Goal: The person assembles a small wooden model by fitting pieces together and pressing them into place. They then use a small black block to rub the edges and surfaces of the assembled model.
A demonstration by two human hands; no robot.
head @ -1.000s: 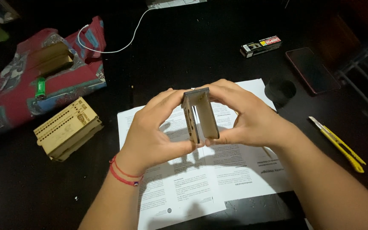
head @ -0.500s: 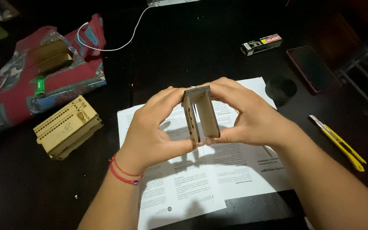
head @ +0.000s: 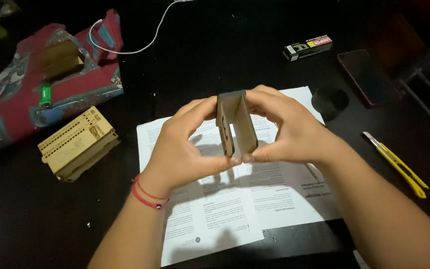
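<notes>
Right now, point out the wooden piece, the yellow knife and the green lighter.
wooden piece [head: 242, 122]: head view, on its inner panel.
yellow knife [head: 399, 164]: head view, mid handle.
green lighter [head: 45, 95]: head view, middle of its body.

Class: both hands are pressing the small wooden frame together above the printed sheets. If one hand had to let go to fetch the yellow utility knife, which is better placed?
Probably the right hand. The yellow utility knife lies on its side of the table, while the left hand would have to cross over the wooden frame.
</notes>
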